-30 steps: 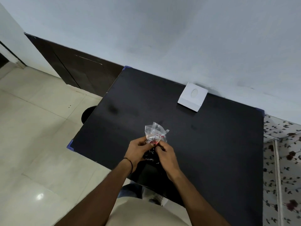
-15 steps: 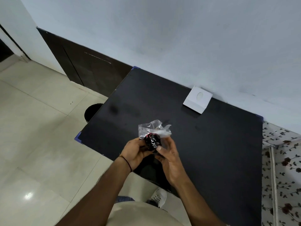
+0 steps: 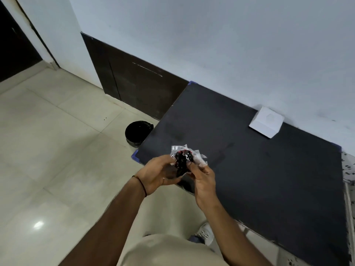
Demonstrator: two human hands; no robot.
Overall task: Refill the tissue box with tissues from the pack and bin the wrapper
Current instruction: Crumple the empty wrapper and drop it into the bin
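Wrapper (image 3: 185, 157) crumpled — clear film, dark print, red flecks — pinched in left hand (image 3: 160, 174) and right hand (image 3: 203, 178) grip.

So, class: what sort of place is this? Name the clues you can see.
Probably an ordinary room in a home or small office: a glossy tiled floor, a plain painted wall, a black table against it bearing a white tissue box, and a black bin beside the table.
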